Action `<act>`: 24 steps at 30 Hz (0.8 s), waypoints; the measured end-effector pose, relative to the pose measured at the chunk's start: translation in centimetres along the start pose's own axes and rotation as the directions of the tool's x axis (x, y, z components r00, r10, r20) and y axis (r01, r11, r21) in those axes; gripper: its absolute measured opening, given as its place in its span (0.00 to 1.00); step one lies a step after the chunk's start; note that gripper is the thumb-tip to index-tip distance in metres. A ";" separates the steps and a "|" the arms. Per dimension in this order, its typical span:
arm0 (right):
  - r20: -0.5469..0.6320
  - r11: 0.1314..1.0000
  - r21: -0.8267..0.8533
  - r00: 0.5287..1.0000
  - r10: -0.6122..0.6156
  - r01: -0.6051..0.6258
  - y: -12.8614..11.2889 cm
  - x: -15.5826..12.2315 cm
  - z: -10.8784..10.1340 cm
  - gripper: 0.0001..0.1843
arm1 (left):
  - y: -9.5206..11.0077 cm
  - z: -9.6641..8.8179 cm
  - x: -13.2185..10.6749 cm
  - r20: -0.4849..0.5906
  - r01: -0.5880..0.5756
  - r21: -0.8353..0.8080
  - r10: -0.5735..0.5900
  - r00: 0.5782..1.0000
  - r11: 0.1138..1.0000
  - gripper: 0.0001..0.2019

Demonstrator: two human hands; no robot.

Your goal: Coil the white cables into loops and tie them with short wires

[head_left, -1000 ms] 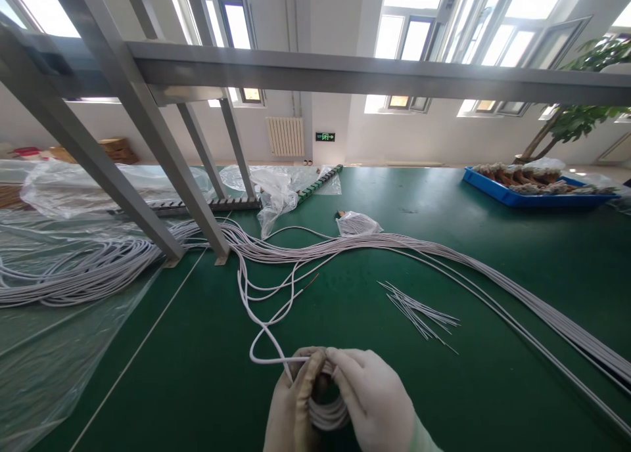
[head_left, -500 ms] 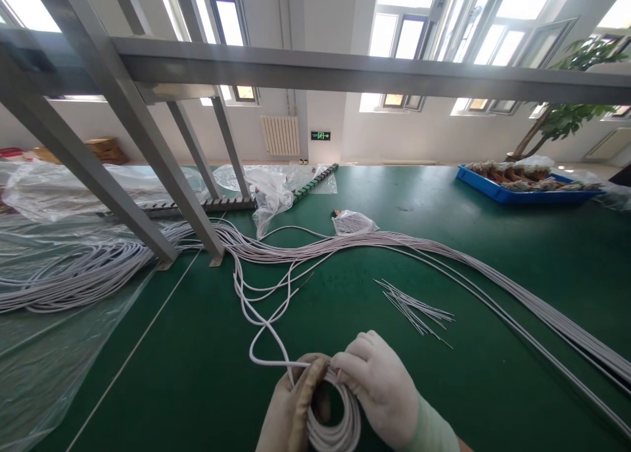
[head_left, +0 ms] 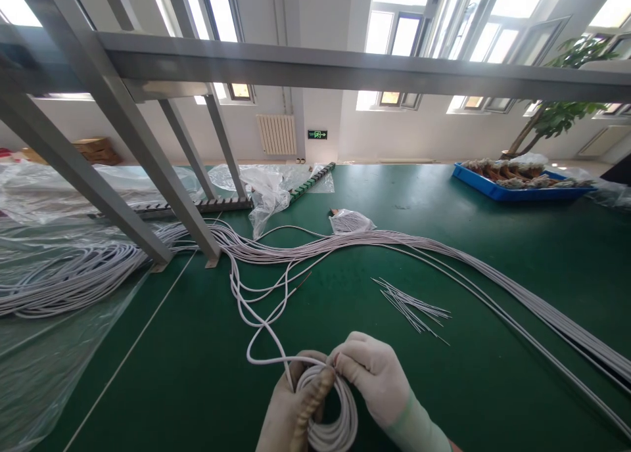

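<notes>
A coil of white cable [head_left: 345, 418] hangs in my gloved left hand [head_left: 298, 399], whose thumb presses over the coil's upper left side. My gloved right hand [head_left: 372, 376] pinches at the top of the coil, right beside the left thumb. Something small and reddish shows at its fingertips, too small to make out. From the coil, a loose cable length [head_left: 263, 330] loops up and away to the left, towards the long bundle of white cables [head_left: 305, 248] across the table.
Several short cut wires [head_left: 411, 305] lie right of my hands. Behind the bundle rests a clear bag of wires [head_left: 351, 221]. A blue tray [head_left: 497, 190] stands at the back right. Grey metal posts [head_left: 148, 143] rise at the left, near plastic sheeting [head_left: 44, 366] on the green table [head_left: 197, 360].
The right hand has turned slightly and its wrist has dropped a little, its fingertips staying at the coil's top. The left thumb has shifted slightly along the coil. The view has moved slightly.
</notes>
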State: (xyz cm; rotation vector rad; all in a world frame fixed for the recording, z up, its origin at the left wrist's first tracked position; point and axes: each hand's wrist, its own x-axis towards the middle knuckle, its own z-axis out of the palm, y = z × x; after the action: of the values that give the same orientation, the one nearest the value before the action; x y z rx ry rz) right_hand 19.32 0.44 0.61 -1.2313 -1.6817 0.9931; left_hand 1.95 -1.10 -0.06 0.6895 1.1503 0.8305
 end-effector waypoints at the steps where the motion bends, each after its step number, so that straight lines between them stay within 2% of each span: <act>1: -0.004 1.000 -0.022 1.000 -0.003 0.003 -0.1 0.0 0.1 0.22 | 0.0 -0.1 0.1 0.004 0.004 0.007 -0.004 1.000 1.000 0.22; 5: -0.026 0.994 -0.094 0.998 -0.050 0.047 -0.4 -0.2 0.3 0.21 | -0.1 0.0 0.1 -0.022 0.017 -0.035 -0.018 1.000 0.999 0.20; 7: -0.002 0.992 -0.072 0.995 -0.105 0.104 -0.5 -0.3 0.0 0.19 | -0.2 0.1 -0.2 -0.040 0.005 -0.086 -0.009 0.999 0.996 0.18; 11: 0.064 0.990 0.084 0.991 -0.115 0.110 -0.4 -0.4 -0.8 0.16 | -0.4 0.3 -1.1 -0.132 -0.150 -0.178 0.127 0.983 0.973 0.17; 13: 0.053 0.992 0.040 0.991 -0.123 0.121 -0.3 -0.4 -1.1 0.13 | -0.4 0.5 -1.3 -0.125 -0.183 -0.169 0.163 0.979 0.969 0.17; 15: 0.063 0.975 -0.074 0.976 -0.206 0.211 -0.4 -0.4 -1.2 0.11 | -0.4 0.6 -1.4 -0.108 -0.171 -0.141 0.157 0.982 0.975 0.17; 19: 0.138 0.859 -0.253 0.895 -0.423 0.445 -0.9 -0.5 -1.4 0.11 | 0.3 1.0 -1.9 -0.141 -0.209 0.000 0.206 0.968 0.978 0.17; 21: 0.110 0.855 -0.260 0.893 -0.436 0.449 -1.1 -0.4 -1.6 0.10 | 0.9 1.0 -2.5 -0.132 -0.230 0.054 0.235 0.963 0.972 0.17; 24: 0.064 0.893 -0.196 0.914 -0.401 0.405 -1.2 -0.1 -2.1 0.09 | 1.7 1.0 -3.3 -0.108 -0.205 0.044 0.209 0.972 0.978 0.17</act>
State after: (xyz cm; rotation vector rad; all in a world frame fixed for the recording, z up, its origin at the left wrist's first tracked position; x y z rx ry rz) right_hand 20.87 0.31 2.42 -0.9386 -1.9922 0.5912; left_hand 1.95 -3.01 3.23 0.8079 1.2084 1.0393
